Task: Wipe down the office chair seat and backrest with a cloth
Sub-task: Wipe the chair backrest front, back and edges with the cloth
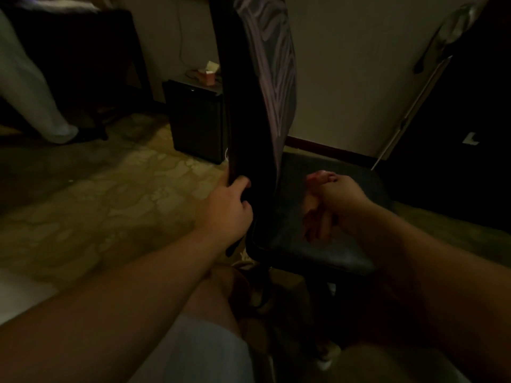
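Note:
In dim light I see the black office chair from its side. Its backrest (246,106) rises upright through the middle of the view, with a shiny mesh front facing right. The black padded seat (340,252) spreads out to the right of it. My left hand (224,208) grips the lower rear edge of the backrest. My right hand (341,193) is closed on a pinkish cloth (315,225), which lies bunched on the seat close to the foot of the backrest. Part of the cloth is hidden under my fingers.
A small black cabinet (196,120) stands behind the chair with a tissue box (208,75) on top. A dark desk (77,59) and white fabric (30,95) are at the back left. A dark door (459,128) is on the right. Patterned carpet (105,205) covers the floor.

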